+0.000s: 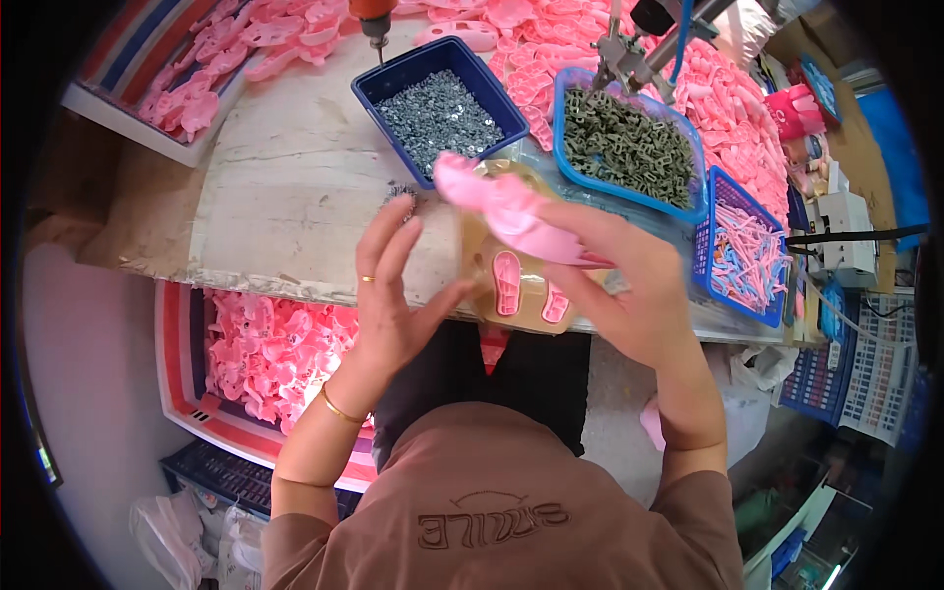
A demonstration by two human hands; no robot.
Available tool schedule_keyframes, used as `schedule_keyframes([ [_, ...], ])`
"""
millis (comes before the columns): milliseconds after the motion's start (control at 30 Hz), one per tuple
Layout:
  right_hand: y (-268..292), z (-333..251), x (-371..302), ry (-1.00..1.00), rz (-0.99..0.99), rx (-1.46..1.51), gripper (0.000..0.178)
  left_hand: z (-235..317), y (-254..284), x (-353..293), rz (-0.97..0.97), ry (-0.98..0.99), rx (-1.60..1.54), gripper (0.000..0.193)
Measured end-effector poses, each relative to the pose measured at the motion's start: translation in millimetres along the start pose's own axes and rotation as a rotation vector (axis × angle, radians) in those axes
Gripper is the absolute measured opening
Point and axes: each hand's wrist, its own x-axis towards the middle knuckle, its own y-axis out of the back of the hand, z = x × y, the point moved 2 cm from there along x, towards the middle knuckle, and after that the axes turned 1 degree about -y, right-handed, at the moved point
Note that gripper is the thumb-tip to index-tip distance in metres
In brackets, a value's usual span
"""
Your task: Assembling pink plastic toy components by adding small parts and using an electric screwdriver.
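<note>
On the near side of the navy tray (418, 65), the right hand (644, 290) pinches a pink plastic shell (516, 214); the left hand (391, 320), loosely spread, stands apart, left of the shell.

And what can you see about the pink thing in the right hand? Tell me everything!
The pink piece is long, curvy and glossy like plastic, its details blurred. The right hand pinches its near end. It slants away leftward, overlapping in view the yellow block and, at its tip, the bin.
</note>
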Motion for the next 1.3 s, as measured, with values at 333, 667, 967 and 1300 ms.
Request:
schedule_keyframes([
  [333, -24, 43, -46, 0.147, -0.03, -0.277, 0.048, 17, -18, 16, -0.316, 0.045, -0.037, 0.091],
  [667, -3, 78, -62, -0.104, 0.007, -0.192, 0.052, 32, -53, 35, -0.551, -0.023, 0.117, 0.074],
  [967, -1, 71, -63, 0.003, 0.017, -0.475, 0.052, 37, -66, 39, -0.598, -0.099, 0.139, 0.064],
  [1300, 8, 96, -55, -0.072, 0.006, -0.259, 0.035, 38, -66, 34, -0.608, -0.102, 0.217, 0.062],
])
